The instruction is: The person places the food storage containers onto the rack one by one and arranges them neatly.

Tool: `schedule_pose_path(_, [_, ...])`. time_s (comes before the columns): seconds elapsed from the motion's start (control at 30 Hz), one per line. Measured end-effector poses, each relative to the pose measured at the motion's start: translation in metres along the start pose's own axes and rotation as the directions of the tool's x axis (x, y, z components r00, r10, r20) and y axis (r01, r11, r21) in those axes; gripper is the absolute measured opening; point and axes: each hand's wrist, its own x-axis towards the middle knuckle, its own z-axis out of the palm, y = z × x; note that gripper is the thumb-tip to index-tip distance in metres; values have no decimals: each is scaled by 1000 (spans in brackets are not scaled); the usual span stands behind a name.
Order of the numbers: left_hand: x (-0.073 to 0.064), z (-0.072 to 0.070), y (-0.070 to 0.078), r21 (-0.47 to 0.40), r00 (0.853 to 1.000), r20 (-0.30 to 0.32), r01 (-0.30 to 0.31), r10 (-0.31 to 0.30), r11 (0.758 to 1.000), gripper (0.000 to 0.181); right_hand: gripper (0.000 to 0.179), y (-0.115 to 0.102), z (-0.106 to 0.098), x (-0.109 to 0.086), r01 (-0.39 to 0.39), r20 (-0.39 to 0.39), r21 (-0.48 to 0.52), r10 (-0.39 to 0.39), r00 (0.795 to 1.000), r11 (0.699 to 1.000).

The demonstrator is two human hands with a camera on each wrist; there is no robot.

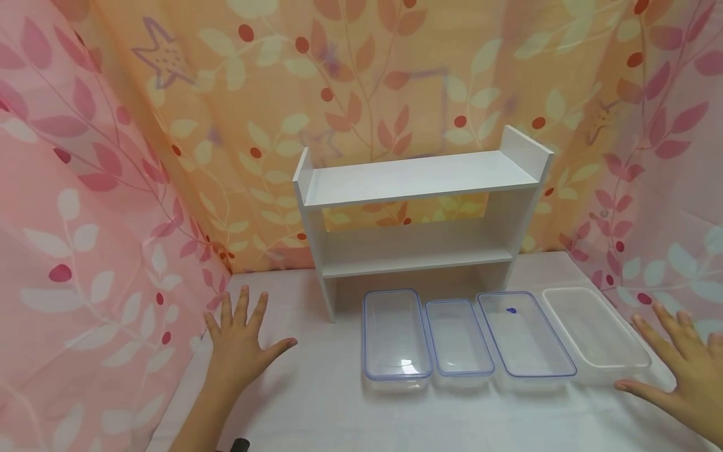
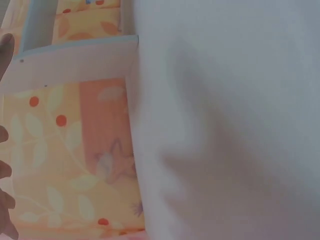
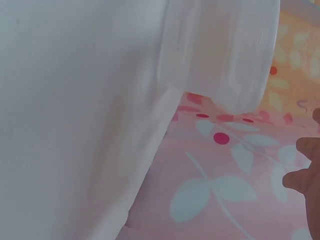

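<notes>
Spreading empty fingers, the left hand (image 1: 234, 351) hovers left of three blue-rimmed plastic containers (image 1: 459, 336); the right hand (image 1: 686, 376), likewise splayed, is near a white-rimmed container (image 1: 595, 329). All four stand before the white shelf (image 1: 415, 248); handling seemingly hasn't begun.

No text or number is legible; blue mark (image 1: 511, 310) near the far edge of one container (image 1: 531, 345), unreadable.

The two-tier panel shelf (image 1: 420, 179) is plain white. Three clear rectangular plastic containers (image 1: 395, 333) have blue rims, the translucent rectangular plastic container (image 1: 593, 326) a whitish one. The orange-yellow sheet (image 1: 226, 125) shows cream leaves, red dots, purple stars; pink sheets (image 1: 34, 207) show magenta and white leaves.
</notes>
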Motion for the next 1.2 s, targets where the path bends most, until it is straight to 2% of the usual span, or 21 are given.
schedule_pose_path(0.23, [4, 5, 8, -100, 999, -8, 33, -34, 994, 110, 131, -3, 3, -1, -76, 41, 23, 75, 996, 997])
schedule_pose_path(0.37, [7, 7, 14, -192, 997, 7, 74, -74, 979, 109, 128, -2, 5, -2, -95, 35, 137, 91, 995, 986])
schedule_pose_path(0.5, [11, 7, 22, -285, 994, 18, 107, -106, 952, 109, 125, -1, 8, -3, -139, 50, 254, 130, 990, 957])
schedule_pose_path(0.67, [15, 12, 31, -399, 990, 39, 138, -133, 907, 108, 121, -3, 10, -7, -252, 132, 265, 224, 966, 931])
schedule_pose_path(0.83, [18, 20, 37, -506, 984, 48, 170, -169, 845, 107, 118, -1, 14, -12, -333, 203, 229, 290, 935, 915])
schedule_pose_path(0.97, [22, 25, 45, -590, 981, 32, 172, -189, 789, 106, 115, 2, 16, -15, -367, 217, 241, 318, 923, 899])
schedule_pose_path(1.03, [24, 28, 49, -623, 979, 25, 173, -202, 763, 105, 113, 3, 18, -15, -373, 206, 272, 325, 923, 887])
schedule_pose_path(1.13, [28, 33, 55, -659, 974, 27, 186, -224, 728, 102, 112, 4, 20, -15, -410, 235, 248, 356, 904, 878])
schedule_pose_path(1.2, [31, 37, 60, -683, 970, 30, 197, -243, 703, 100, 109, 5, 21, -15, -422, 251, 266, 360, 899, 867])
